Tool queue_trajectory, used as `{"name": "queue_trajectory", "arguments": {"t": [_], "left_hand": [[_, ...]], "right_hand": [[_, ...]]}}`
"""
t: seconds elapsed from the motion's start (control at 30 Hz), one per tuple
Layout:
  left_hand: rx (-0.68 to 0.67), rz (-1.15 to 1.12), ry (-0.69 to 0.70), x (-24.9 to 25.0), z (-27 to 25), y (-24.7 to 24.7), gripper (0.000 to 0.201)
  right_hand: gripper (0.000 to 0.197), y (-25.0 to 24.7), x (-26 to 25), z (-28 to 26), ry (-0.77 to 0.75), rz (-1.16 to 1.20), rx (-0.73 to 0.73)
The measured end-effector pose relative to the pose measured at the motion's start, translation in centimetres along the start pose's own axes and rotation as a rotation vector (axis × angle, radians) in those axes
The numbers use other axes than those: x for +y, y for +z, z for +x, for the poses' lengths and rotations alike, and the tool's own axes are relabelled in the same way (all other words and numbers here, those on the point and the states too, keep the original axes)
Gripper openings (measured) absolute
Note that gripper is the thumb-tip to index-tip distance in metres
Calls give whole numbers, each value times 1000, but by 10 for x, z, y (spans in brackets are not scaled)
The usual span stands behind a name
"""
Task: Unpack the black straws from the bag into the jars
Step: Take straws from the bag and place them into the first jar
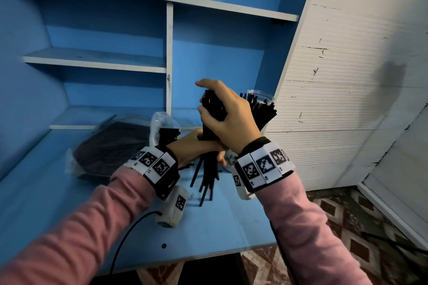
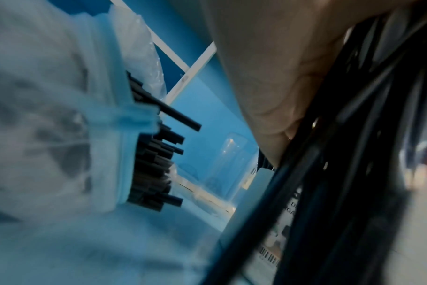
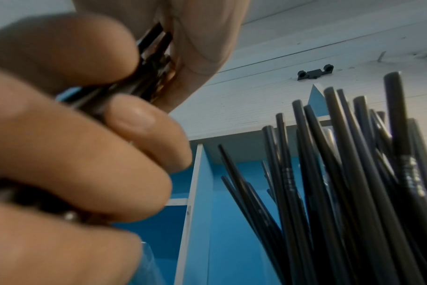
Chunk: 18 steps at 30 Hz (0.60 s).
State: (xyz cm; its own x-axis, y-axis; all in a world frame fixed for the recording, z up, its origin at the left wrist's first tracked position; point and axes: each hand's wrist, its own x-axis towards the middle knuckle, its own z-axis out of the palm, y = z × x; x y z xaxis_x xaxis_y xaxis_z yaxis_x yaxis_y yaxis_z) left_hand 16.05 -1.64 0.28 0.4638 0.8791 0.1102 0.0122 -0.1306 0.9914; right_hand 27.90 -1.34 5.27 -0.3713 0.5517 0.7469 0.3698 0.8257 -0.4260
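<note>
Blue desk (image 1: 58,203), bundle of thin black straws (image 1: 209,122) upright, both hands' fingers (image 1: 203,113) wrapped round it

A thick bundle of thin black plastic straws (image 1: 212,120) stood upright above the blue table; more filled a clear jar (image 1: 261,109) behind, and a clear plastic bag (image 1: 108,146) lay left.

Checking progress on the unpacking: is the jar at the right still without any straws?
No: in the head view the jar already holds a fanned cluster of black straws.
</note>
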Motion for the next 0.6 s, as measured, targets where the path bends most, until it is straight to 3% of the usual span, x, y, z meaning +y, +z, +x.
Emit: {"name": "queue_trajectory", "arguments": {"t": [0.07,0.2,0.43,0.6], "left_hand": [[81,-15,3,-2,0,1,29],[189,-92,85,7,1,6,20],[144,23,150,11,3,-3,28],[178,40,115,6,1,2,13]], "right_hand": [[49,-1,-1,-1,14,20,28],[47,-6,-8,7,-5,52,101],[44,-14,-9,16,-45,49,190],[38,-11,-9,11,-6,116,130]]}}
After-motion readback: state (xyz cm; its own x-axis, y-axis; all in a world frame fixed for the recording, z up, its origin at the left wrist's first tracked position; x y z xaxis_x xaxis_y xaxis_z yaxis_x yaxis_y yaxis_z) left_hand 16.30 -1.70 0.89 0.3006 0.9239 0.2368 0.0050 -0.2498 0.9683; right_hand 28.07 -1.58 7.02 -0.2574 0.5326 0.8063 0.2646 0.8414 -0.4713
